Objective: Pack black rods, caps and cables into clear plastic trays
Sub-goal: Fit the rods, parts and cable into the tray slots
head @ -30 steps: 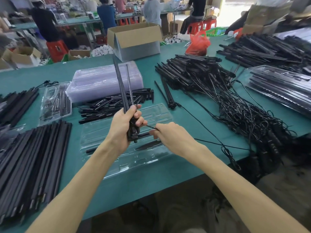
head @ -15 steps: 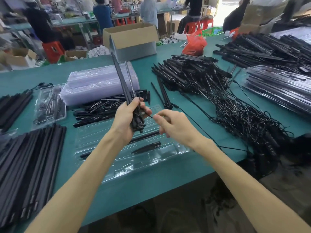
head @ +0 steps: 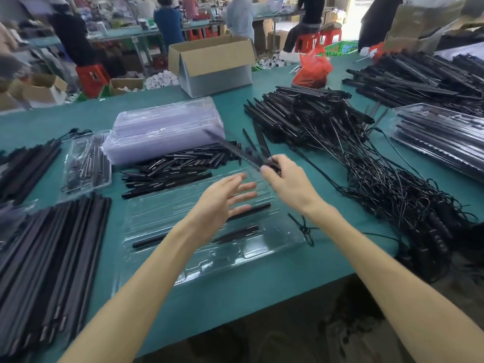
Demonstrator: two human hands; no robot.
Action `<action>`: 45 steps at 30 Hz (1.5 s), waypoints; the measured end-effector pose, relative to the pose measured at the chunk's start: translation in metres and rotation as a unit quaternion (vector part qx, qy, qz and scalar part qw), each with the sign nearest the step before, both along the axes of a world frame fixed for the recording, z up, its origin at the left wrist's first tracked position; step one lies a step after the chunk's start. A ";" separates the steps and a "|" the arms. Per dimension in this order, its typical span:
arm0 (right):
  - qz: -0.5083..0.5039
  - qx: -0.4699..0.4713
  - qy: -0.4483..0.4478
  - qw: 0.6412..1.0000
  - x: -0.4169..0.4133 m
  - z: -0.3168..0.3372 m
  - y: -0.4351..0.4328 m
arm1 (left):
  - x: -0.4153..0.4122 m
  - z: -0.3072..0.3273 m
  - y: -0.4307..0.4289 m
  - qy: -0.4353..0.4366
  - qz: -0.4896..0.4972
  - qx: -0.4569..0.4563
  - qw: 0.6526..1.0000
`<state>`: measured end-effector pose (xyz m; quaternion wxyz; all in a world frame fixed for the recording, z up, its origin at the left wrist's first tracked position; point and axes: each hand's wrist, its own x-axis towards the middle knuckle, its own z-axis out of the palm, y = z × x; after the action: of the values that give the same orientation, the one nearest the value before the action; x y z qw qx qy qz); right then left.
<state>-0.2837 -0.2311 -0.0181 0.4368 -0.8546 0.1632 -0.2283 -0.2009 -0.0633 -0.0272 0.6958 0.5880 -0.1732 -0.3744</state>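
- Black rod (head: 233, 149) in the right hand (head: 290, 184): motion-blurred along its full length, so surface detail is unreadable. The lower end is hidden behind the curled fingers.
- Long rod (head: 251, 210) in the clear tray (head: 288, 239): middle section covered by the left hand (head: 217, 210).
- Rod stack (head: 52, 244): cut off by the left and bottom edges.
- Filled tray (head: 440, 137): cut off by the right edge.
- Small tray (head: 86, 163): contents too blurred to identify.
- Background workers (head: 167, 24): blurred, several cropped by the top edge.

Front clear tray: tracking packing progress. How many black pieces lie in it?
2: a long rod across its middle, a shorter pointed piece just nearer. The left hand may hide others.
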 end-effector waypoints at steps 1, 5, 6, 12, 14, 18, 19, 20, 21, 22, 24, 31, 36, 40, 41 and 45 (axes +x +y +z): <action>-0.017 -0.024 0.000 1.000 0.000 0.002 -0.013 | 0.003 -0.001 0.004 0.001 0.003 0.003 1.000; -0.079 -0.159 0.041 0.983 -0.002 0.011 -0.078 | 0.014 -0.009 0.027 -0.001 0.028 0.012 1.000; -0.095 -0.192 0.053 0.975 -0.003 0.010 -0.094 | 0.017 -0.012 0.033 -0.001 0.039 0.014 0.999; -0.180 -0.285 0.162 0.927 -0.003 -0.024 -0.143 | 0.022 -0.032 0.051 0.007 0.064 0.028 0.998; -0.183 -0.321 0.185 0.911 -0.002 -0.034 -0.146 | 0.024 -0.036 0.054 0.007 0.067 0.026 0.997; -0.211 -0.411 0.225 0.858 0.009 -0.045 -0.137 | 0.026 -0.041 0.057 0.010 0.066 0.014 0.998; -0.215 -0.421 0.227 0.851 0.013 -0.047 -0.131 | 0.026 -0.042 0.056 0.011 0.066 0.010 0.998; -0.207 -0.431 0.217 0.851 0.017 -0.049 -0.123 | 0.026 -0.044 0.056 0.012 0.067 0.006 0.998; -0.192 -0.443 0.196 0.854 0.021 -0.049 -0.115 | 0.026 -0.045 0.056 0.013 0.068 0.002 0.998; -0.174 -0.459 0.171 0.854 0.026 -0.049 -0.107 | 0.026 -0.046 0.056 0.015 0.069 -0.001 0.997; -0.145 -0.499 0.128 0.845 0.039 -0.046 -0.093 | 0.027 -0.048 0.056 0.018 0.070 -0.006 0.997; -0.115 -0.462 0.245 0.845 0.089 -0.062 -0.049 | 0.030 -0.056 0.059 0.035 0.060 -0.031 0.997; -0.138 -0.296 0.228 0.917 0.099 -0.057 -0.049 | 0.032 -0.060 0.061 0.039 0.052 -0.043 0.997; -0.148 -0.101 0.130 0.975 0.088 -0.038 -0.029 | 0.032 -0.058 0.059 0.030 0.059 -0.032 0.997; -0.146 -0.061 0.105 0.982 0.084 -0.032 -0.019 | 0.031 -0.057 0.058 0.026 0.063 -0.025 0.997; -0.103 0.020 0.010 0.994 0.073 -0.011 0.023 | 0.026 -0.048 0.054 0.019 0.072 -0.026 0.997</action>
<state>-0.2106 -0.2081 -0.0295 0.4266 -0.8266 0.2593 -0.2598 -0.1749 -0.0092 -0.0750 0.7389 0.5735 -0.1270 -0.3301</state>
